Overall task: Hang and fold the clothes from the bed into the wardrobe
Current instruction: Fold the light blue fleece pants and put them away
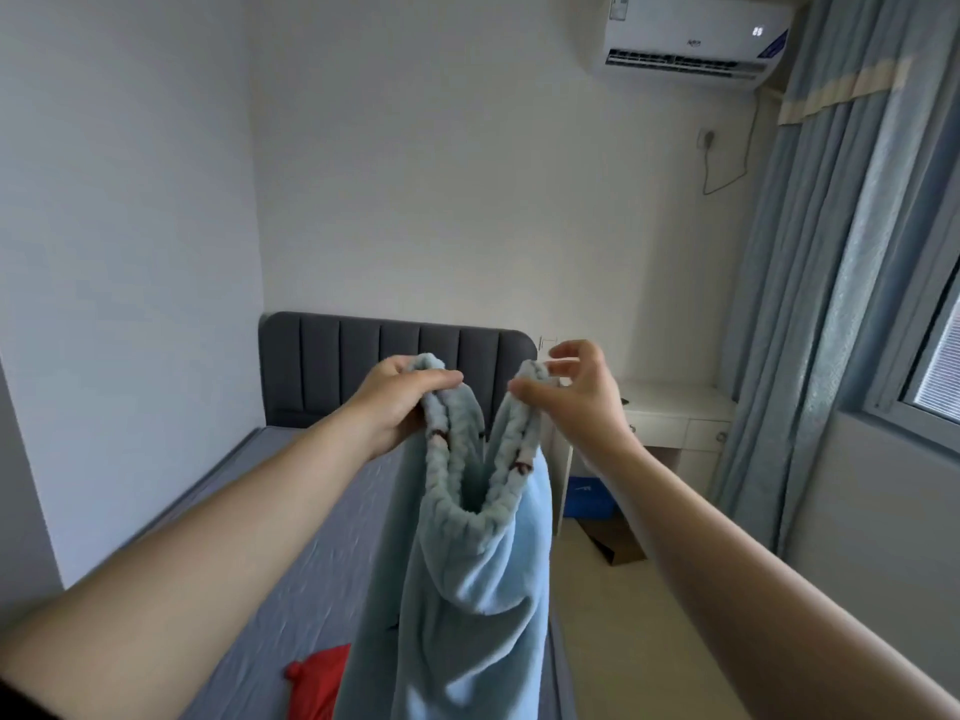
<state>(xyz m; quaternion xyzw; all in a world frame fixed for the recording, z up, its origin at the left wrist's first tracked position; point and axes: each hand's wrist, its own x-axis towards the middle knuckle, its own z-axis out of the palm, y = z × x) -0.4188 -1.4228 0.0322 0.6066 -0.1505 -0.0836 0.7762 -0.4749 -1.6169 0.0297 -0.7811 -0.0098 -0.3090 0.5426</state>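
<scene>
Currently the left hand (400, 402) and right hand (576, 394) each pinch one side of the elastic waistband of the light-blue fleece trousers (467, 574), held up over the bed (291, 517). Judged soft, limp and light — grip the gathered waistband, which should resist slipping — not the loose legs.

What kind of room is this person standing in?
Most likely a home bedroom: a bed with a padded grey headboard, a wall air conditioner and long blue curtains beside a window.
</scene>
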